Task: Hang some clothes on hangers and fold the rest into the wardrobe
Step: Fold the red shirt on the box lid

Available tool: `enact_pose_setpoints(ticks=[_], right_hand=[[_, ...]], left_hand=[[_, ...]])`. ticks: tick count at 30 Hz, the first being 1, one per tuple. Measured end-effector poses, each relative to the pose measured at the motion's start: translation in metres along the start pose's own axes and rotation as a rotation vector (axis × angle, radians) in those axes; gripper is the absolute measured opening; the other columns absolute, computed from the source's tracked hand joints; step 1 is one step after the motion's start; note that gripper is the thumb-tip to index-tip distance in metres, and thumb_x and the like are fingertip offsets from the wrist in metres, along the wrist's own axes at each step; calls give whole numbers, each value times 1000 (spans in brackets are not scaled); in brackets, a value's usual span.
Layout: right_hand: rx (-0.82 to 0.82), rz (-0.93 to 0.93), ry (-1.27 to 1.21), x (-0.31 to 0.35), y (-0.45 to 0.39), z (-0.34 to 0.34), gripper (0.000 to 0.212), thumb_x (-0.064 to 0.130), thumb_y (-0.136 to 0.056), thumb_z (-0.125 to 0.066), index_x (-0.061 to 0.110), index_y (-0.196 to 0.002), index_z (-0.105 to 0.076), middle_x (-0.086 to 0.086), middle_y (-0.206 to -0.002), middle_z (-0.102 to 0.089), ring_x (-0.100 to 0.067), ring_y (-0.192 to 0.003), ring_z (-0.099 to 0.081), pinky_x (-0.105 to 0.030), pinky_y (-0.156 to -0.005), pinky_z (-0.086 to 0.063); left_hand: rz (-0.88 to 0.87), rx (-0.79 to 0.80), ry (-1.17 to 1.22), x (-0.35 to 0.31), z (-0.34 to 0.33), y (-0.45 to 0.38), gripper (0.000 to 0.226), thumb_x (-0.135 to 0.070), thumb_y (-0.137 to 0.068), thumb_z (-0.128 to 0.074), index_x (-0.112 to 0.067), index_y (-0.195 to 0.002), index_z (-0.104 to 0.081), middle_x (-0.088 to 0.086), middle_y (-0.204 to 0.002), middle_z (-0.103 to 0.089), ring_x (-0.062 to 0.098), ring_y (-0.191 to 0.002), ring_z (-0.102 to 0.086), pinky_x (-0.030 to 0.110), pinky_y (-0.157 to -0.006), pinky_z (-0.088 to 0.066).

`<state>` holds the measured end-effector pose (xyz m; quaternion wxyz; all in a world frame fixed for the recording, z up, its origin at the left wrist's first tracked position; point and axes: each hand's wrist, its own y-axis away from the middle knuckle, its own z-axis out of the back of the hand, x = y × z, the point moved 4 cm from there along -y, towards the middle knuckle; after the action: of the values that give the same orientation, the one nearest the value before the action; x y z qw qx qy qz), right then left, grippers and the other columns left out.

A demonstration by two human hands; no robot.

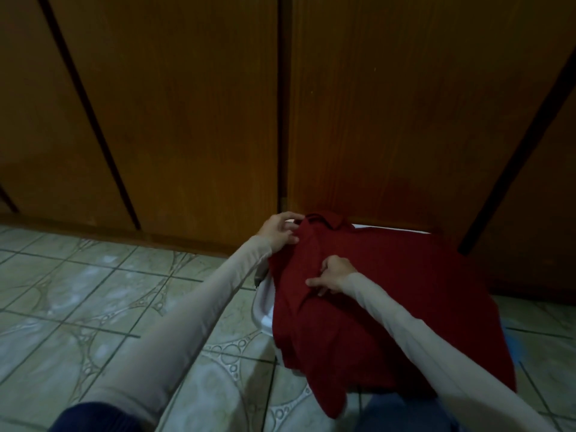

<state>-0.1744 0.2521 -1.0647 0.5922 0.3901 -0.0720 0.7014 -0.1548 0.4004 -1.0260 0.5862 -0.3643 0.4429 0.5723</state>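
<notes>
Nearest to us, two pale sleeves (193,310) reach forward over the tiled floor (78,307). We note the red shirt (389,307) spread flat over a white basket (265,310), whose rim shows at the shirt's left edge. The right hand (335,275) rests on the shirt's middle, thumb and fingers pinching a fold of the fabric. Farther on, the left hand (280,232) sits at the shirt's upper left, by the collar (327,221), fingers curled onto the cloth there. Beyond the shirt we record the closed wooden wardrobe doors (187,104); the collar end lies just beside them.
</notes>
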Motion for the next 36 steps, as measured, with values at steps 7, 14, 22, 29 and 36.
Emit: enact_pose_setpoints(ticks=[7,14,22,29,36], right_hand=[[-180,81,-135,3,-6,5,23,10,-79,-73,21,-69,-55,9,-58,-59,-2,-57,-54,-10,-54,-40],[100,190,175,3,-6,-22,20,14,-84,-68,12,-103,-63,3,-87,-54,-11,-86,-51,-15,-67,-40],[290,348,354,-2,-1,-27,34,12,-87,-62,25,-118,-64,4,-136,-47,-14,-128,-41,-21,-107,-22],[76,325,246,-14,-9,-7,29,4,-89,-56,19,-111,-67,0,-126,-57,-17,-120,-50,-18,-98,-33],[-34,124,452,-59,-25,10,48,18,-93,-50,23,-140,-39,0,-153,-26,-21,-139,-27,-44,-113,-26]], left_hand=[[-34,-114,-635,-3,21,0,26,-1,-91,-53,-11,-115,-52,13,-117,-59,28,-106,-58,36,-87,-49],[148,-126,-1051,20,25,15,38,-9,-93,-46,-11,-131,-39,15,-118,-57,33,-107,-57,36,-79,-46],[65,-39,-1049,35,6,15,54,-32,-97,-45,-21,-146,-25,8,-152,-20,28,-140,-19,50,-111,-23],[114,16,-1443,39,-13,11,48,-35,-102,-26,-14,-144,-30,5,-150,-31,24,-139,-25,63,-111,4],[6,41,-1625,39,-20,9,62,-39,-96,-38,-23,-150,-12,11,-153,-17,28,-142,-13,63,-111,3]])
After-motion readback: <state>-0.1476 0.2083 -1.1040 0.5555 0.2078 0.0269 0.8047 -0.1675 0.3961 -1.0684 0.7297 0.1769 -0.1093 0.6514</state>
